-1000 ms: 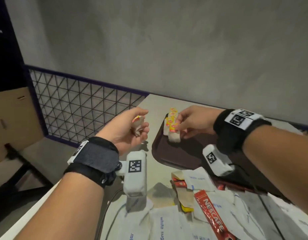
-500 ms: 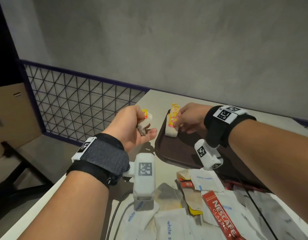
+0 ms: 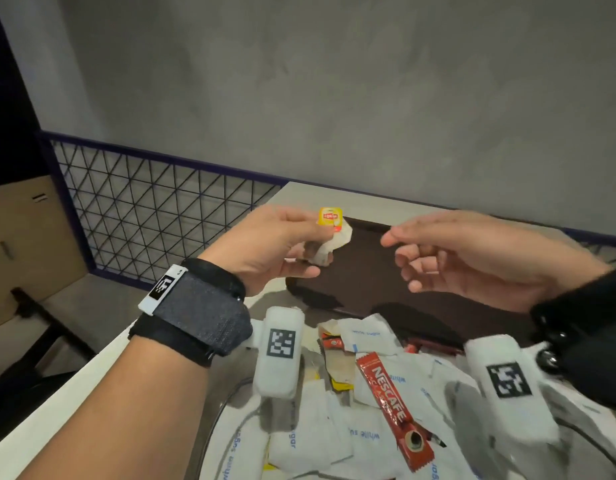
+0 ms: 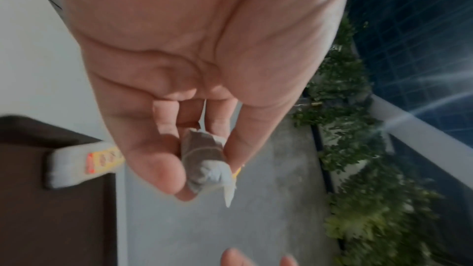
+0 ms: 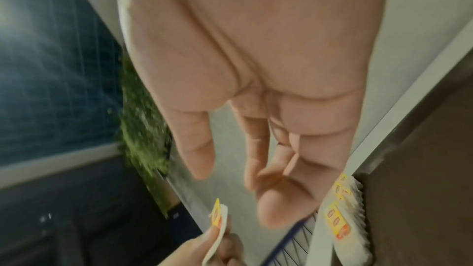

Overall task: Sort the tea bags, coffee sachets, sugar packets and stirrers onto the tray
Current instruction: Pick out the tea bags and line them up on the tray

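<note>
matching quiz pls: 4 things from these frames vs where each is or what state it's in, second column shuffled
Things:
1. tea bag
2. coffee sachet
3. tea bag stack
4. right hand

Places or states:
A. lying on the sugar packets on the table
B. held by the left hand
C. fingers relaxed, holding nothing
D. on the brown tray, at its corner

Pairs: 1-B, 2-A, 3-D, 4-C

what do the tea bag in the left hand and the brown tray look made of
White crumpled tea bag with yellow tag: thin matte filter paper, judging by its soft creases; the tag looks like glossy printed card. Dark brown tray: probably moulded plastic, smooth with a raised rim.
</note>
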### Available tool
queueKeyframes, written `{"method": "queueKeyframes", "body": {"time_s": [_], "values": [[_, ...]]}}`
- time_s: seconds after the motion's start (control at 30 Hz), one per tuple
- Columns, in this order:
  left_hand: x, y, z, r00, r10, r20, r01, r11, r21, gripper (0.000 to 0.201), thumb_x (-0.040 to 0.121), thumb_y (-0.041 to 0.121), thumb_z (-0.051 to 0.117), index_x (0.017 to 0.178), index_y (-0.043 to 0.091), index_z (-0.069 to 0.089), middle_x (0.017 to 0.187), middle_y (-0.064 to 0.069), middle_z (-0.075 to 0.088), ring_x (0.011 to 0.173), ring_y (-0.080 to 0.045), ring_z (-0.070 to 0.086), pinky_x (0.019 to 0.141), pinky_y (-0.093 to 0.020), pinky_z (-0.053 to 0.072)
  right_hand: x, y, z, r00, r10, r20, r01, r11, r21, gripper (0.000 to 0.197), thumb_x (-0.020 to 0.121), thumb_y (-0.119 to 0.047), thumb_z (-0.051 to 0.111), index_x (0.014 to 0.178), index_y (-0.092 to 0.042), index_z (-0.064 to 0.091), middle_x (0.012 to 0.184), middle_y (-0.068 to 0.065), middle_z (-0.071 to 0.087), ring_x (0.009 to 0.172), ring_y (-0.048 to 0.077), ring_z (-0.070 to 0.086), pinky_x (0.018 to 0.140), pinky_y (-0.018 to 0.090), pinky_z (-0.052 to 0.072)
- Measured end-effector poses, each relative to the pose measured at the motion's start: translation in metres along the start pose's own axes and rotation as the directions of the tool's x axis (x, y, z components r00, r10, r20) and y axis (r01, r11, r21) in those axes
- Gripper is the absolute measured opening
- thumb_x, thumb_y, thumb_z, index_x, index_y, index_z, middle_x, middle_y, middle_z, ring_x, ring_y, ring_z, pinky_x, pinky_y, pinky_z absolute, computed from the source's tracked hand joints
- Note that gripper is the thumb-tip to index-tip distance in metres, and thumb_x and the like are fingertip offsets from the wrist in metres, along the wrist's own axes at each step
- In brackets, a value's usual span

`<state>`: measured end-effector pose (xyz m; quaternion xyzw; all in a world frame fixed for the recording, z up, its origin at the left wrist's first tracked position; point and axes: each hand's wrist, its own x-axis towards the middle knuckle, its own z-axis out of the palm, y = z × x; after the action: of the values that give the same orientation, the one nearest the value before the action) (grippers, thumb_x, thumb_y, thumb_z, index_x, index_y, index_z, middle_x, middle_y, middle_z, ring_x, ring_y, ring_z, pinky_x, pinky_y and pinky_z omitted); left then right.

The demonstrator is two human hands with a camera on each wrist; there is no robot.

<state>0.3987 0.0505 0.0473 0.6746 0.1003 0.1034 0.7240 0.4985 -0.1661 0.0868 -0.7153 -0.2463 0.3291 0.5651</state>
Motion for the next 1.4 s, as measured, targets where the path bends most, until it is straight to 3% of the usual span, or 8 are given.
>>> {"method": "queueKeyframes", "body": {"time_s": [0.17,0.37,0.6,0.67,0.77,0.9,1.07,1.4], "values": [[-0.019,0.015,0.055,0.995,0.075,0.073,-0.079,0.995,0.057,0.024,0.087,0.013,0.079,0.11,0.007,0.077,0.095,-0.016,0.078,0.078,-0.017,0.07,0.066,-0.028,0.06,-0.049,0.042,-0.018,0.993,-0.032,-0.11,0.066,0.944,0.322,0.046,0.072,-0.033,0.076,0.107,-0.003,0.076,0.085,0.011,0.065,0.074,0.019,0.064,0.065,0.027,0.06],[-0.008,-0.005,0.122,0.99,0.118,0.074,-0.13,0.974,0.187,0.024,0.084,0.011,0.084,0.106,0.012,0.073,0.076,0.002,0.074,0.06,-0.007,0.067,0.056,-0.024,0.053,-0.062,0.066,-0.031,0.985,-0.088,-0.149,0.154,0.836,0.527,0.047,0.082,-0.036,0.07,0.116,-0.004,0.071,0.089,0.008,0.066,0.075,0.015,0.063,0.067,0.024,0.06],[-0.004,-0.026,0.134,0.983,0.153,0.098,-0.167,0.974,0.154,0.022,0.082,0.01,0.083,0.102,0.014,0.074,0.077,-0.007,0.076,0.067,-0.013,0.068,0.055,-0.021,0.052,-0.054,0.079,-0.034,0.937,-0.092,-0.336,0.235,0.878,0.416,0.028,0.094,-0.007,0.067,0.117,0.008,0.067,0.084,0.012,0.06,0.065,0.014,0.059,0.058,0.025,0.053],[-0.006,-0.028,0.135,0.983,0.143,0.111,-0.156,0.98,0.12,0.019,0.085,0.01,0.08,0.103,0.013,0.075,0.089,-0.015,0.078,0.075,-0.018,0.069,0.056,-0.023,0.054,-0.054,0.079,-0.033,0.928,-0.103,-0.357,0.253,0.879,0.404,0.022,0.094,-0.003,0.066,0.114,0.007,0.069,0.084,0.013,0.062,0.065,0.015,0.058,0.057,0.026,0.053],[-0.006,-0.029,0.134,0.986,0.127,0.105,-0.139,0.984,0.11,0.014,0.088,0.01,0.077,0.101,0.015,0.076,0.092,-0.011,0.079,0.077,-0.017,0.07,0.059,-0.026,0.056,-0.053,0.081,-0.032,0.909,-0.148,-0.39,0.288,0.899,0.33,0.019,0.093,0.003,0.063,0.108,-0.003,0.073,0.083,0.014,0.066,0.067,0.019,0.058,0.058,0.028,0.054],[-0.005,-0.031,0.135,0.984,0.154,0.088,-0.164,0.979,0.12,0.013,0.088,0.01,0.077,0.1,0.014,0.076,0.084,-0.007,0.077,0.071,-0.012,0.069,0.056,-0.023,0.055,-0.053,0.08,-0.029,0.874,-0.208,-0.44,0.326,0.921,0.213,0.019,0.094,-0.004,0.064,0.104,-0.014,0.077,0.096,0.021,0.072,0.072,0.023,0.061,0.062,0.032,0.055],[-0.008,-0.031,0.137,0.979,0.167,0.113,-0.18,0.977,0.113,0.017,0.088,0.01,0.076,0.105,0.012,0.077,0.086,-0.009,0.079,0.074,-0.017,0.071,0.06,-0.022,0.057,-0.053,0.085,-0.03,0.785,-0.268,-0.559,0.389,0.915,0.107,0.008,0.092,-0.014,0.072,0.092,-0.016,0.08,0.089,0.017,0.074,0.073,0.021,0.062,0.06,0.028,0.054],[-0.01,-0.03,0.137,0.988,0.152,0.02,-0.152,0.988,0.021,0.003,0.092,0.011,0.073,0.094,0.01,0.075,0.08,-0.005,0.078,0.065,-0.011,0.07,0.059,-0.025,0.06,-0.057,0.081,-0.032,0.821,-0.228,-0.523,0.368,0.912,0.181,0.004,0.091,-0.01,0.073,0.091,-0.009,0.076,0.09,0.015,0.075,0.074,0.02,0.066,0.068,0.033,0.058]]}}
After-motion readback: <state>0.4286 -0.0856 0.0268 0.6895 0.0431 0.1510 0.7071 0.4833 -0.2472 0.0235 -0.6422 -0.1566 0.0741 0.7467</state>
